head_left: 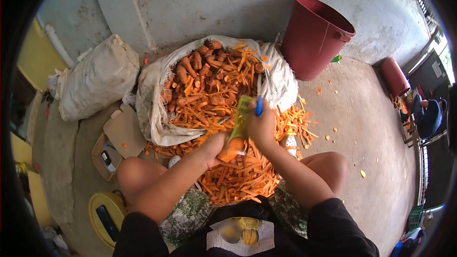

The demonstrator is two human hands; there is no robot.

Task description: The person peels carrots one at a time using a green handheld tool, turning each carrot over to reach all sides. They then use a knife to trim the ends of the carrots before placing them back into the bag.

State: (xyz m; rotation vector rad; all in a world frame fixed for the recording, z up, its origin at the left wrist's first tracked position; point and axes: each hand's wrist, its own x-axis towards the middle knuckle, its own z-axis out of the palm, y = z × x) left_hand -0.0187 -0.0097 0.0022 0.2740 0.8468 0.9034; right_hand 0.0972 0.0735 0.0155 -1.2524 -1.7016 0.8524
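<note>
My left hand (216, 150) is closed round a thick orange carrot piece (232, 149), low in front of my chest. My right hand (262, 126) grips a tool with a blue handle (259, 106); its working part is blurred. A yellow-green translucent strip (242, 116) runs between my hands, against the carrot piece; which hand holds it I cannot tell. Carrot strips (240, 181) lie heaped between my legs, below the hands. Just beyond, an open white sack (154, 109) holds whole carrots (189, 64) and many cut strips.
A tall red bin (312, 43) stands behind the sack at the right. A full white sack (102, 78) leans on the wall at the left. Near my left knee are an open cardboard box (126, 131) and a yellow lid (97, 231) with a phone. Scraps dot the floor at right.
</note>
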